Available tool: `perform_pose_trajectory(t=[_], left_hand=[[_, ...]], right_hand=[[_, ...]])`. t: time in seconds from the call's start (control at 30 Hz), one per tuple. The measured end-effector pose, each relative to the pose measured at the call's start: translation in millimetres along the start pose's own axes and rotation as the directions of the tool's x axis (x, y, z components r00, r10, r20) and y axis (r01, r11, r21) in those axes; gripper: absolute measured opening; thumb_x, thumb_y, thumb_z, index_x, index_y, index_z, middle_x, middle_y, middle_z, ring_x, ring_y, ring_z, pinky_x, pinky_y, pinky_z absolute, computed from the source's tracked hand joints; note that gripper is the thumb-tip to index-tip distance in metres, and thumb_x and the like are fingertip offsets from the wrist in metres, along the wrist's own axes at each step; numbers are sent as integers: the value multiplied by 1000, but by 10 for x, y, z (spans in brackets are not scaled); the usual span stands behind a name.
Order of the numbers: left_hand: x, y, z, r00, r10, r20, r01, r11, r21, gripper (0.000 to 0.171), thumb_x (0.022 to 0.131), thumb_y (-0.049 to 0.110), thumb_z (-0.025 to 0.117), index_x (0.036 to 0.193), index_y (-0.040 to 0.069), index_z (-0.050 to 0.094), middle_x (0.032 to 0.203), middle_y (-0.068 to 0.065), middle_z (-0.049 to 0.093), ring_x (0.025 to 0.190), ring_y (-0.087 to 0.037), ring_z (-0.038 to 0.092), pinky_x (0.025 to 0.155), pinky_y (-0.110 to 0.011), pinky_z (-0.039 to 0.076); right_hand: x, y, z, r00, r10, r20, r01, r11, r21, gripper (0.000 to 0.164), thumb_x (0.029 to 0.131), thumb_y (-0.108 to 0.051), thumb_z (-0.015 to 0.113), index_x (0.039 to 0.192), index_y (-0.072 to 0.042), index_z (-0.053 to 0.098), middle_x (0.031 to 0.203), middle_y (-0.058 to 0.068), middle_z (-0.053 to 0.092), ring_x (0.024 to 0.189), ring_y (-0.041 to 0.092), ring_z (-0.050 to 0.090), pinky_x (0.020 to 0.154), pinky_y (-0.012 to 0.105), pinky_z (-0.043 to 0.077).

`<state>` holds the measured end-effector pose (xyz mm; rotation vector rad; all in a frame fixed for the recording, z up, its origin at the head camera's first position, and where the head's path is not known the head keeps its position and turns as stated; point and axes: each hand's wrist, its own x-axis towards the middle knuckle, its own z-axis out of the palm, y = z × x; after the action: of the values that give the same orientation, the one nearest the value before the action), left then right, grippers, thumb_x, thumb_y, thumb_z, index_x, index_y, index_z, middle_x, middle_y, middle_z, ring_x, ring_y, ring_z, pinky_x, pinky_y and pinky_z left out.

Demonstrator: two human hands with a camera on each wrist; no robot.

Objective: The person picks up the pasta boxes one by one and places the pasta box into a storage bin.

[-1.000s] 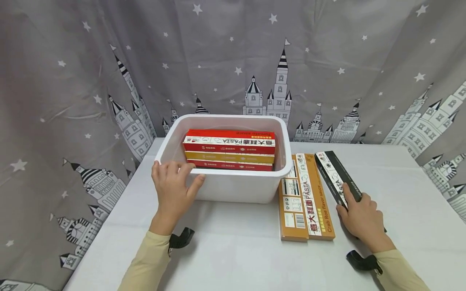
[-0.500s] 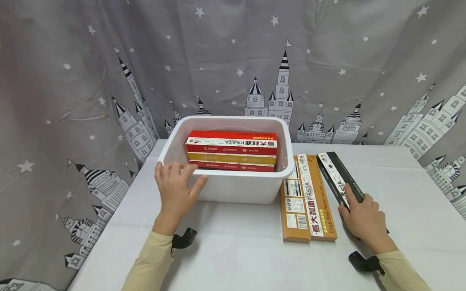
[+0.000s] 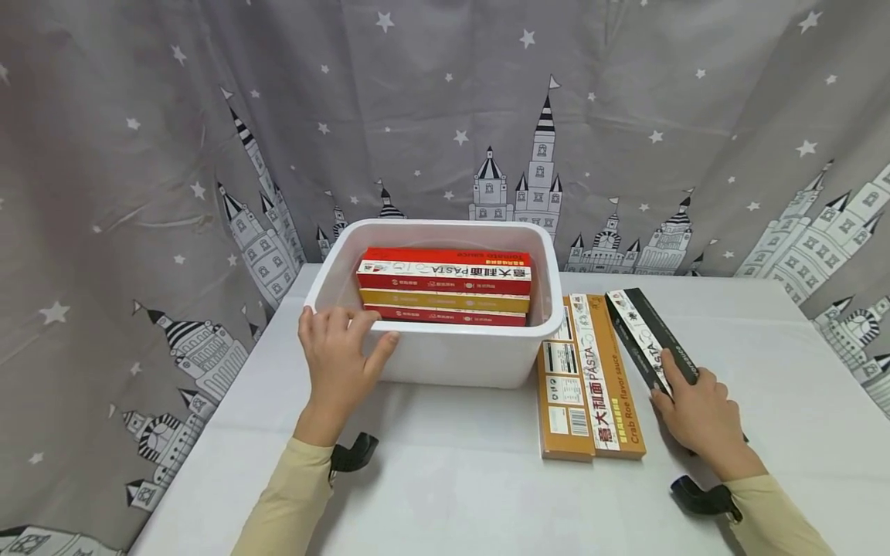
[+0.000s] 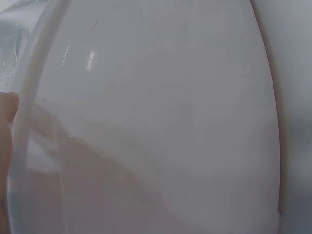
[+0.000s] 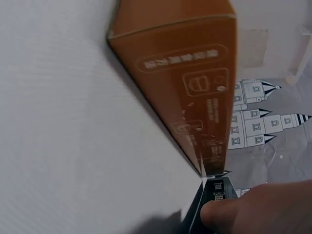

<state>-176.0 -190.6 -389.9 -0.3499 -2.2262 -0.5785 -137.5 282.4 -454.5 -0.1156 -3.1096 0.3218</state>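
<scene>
A white plastic bin (image 3: 452,359) stands at the table's middle. Inside it lie pasta boxes: red ones, the topmost marked Tomato sauce (image 3: 445,269), and a mustard-yellow one (image 3: 445,300) between. My left hand (image 3: 337,363) grips the bin's front rim near its left corner; the thumb shows outside in the left wrist view. Farther right, a black pasta box (image 3: 643,336) lies slanted on the table. My right hand (image 3: 702,413) holds its near part, index finger on top and thumb along the left side; the hand covers most of the near end.
Two orange-brown Crab Roe pasta boxes (image 3: 591,386) lie side by side between the bin and the black box, their far ends close to the bin's right wall. Behind the white table (image 3: 452,471) hangs a grey curtain (image 3: 417,100) printed with castles and stars.
</scene>
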Motion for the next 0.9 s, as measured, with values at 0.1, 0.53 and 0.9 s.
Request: perform_pose_trajectory(t=[0.1,0.53,0.9], left_hand=[[-3,5,17,1000,2,-6,-2,1000,4,80,100,72,34,102,0,69,94,-22,59,102,-44,50,112,-77,18],[-5,-12,26,1000,2,-29,-2,1000,-6,78,100,71,36,102,0,70,92,-21,59,101,-43,49,112,-77,18],[1,-6,27,1000,2,-9,-2,1000,-2,81,99,73,34,104,0,70,95,-22,59,103,-44,49,113,-76,17]], right_hand=[[3,39,-57,1000,-7,4,7,1000,14,72,102,-29,53,161,-7,16,129,55,35,110,71,47,75,73,48],[178,29,-653,985,-160,-63,159,987,-17,71,103,-30,56,160,-7,22,123,57,40,97,71,52,63,70,48],[397,-144,-1309,964,-266,13,267,962,-51,71,106,-33,50,163,-9,16,130,51,40,110,63,50,72,68,50]])
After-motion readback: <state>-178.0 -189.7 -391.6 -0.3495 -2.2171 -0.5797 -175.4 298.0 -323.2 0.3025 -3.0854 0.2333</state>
